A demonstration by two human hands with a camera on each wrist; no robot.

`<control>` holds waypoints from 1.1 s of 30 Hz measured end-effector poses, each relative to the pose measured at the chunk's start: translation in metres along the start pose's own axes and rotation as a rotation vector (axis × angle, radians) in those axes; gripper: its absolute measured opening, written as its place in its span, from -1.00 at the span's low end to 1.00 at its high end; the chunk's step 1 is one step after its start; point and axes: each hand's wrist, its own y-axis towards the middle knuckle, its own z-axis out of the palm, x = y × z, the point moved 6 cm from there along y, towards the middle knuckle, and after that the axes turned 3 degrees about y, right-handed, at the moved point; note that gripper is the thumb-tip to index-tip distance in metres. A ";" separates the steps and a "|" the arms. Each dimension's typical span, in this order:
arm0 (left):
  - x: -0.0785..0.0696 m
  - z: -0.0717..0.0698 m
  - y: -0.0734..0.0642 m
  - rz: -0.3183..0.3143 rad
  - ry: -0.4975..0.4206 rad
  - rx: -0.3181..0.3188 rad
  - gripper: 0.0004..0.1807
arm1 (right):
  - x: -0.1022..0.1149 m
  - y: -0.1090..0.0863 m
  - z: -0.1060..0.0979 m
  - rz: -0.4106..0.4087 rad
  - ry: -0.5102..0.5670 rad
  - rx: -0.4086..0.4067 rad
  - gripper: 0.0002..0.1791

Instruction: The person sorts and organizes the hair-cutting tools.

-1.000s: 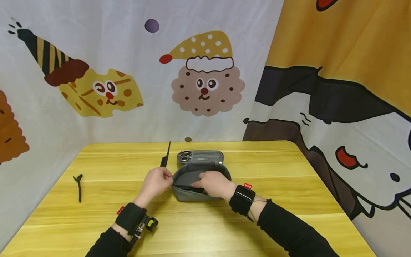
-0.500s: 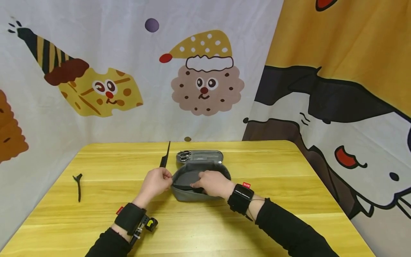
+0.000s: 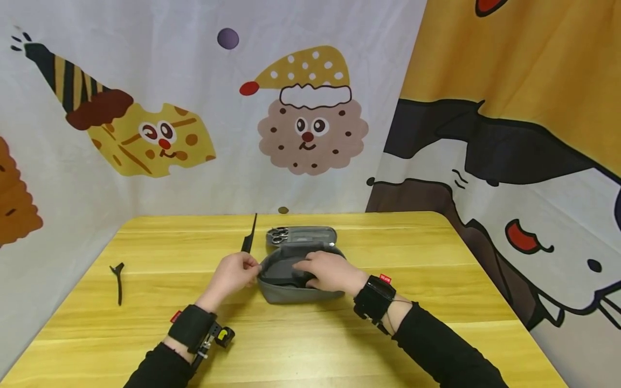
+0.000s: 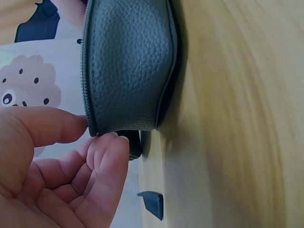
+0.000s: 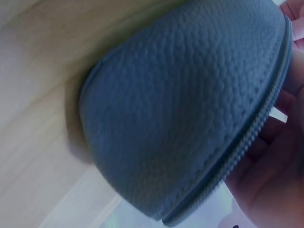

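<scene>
A grey leather zip pouch (image 3: 296,296) stands on the table with its lid (image 3: 317,235) folded back. Pinched between my left hand's (image 3: 234,276) thumb and fingers is the pouch's left rim; the left wrist view shows them at the end of the zip (image 4: 85,95). My right hand (image 3: 335,271) reaches over the right side into the pouch, thumb and fingers spread apart. Something dark (image 3: 299,279) lies inside beneath those fingers; I cannot tell what it is. In the right wrist view the pouch wall (image 5: 180,104) hides part of this hand.
Silver scissors (image 3: 280,235) are tucked into the lid. A black tail comb (image 3: 249,242) lies behind my left hand, and a black hair clip (image 3: 118,283) sits at the left of the wooden table (image 3: 412,345). A patterned curtain (image 3: 194,70) hangs behind.
My right hand has lifted and shifted a little to the right, and its fingers have spread away from the pouch's bottom. The left hand keeps its hold on the rim.
</scene>
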 end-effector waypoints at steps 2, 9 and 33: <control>0.000 -0.003 0.000 -0.007 -0.007 0.003 -0.92 | -0.001 -0.001 -0.004 -0.002 0.009 -0.018 -0.49; 0.001 -0.013 0.005 -0.002 0.055 -0.033 -0.88 | -0.004 -0.002 -0.010 0.023 0.022 -0.043 -0.55; 0.014 -0.023 0.043 0.006 0.338 -0.082 -0.48 | -0.014 -0.001 -0.024 0.054 0.072 -0.164 -0.58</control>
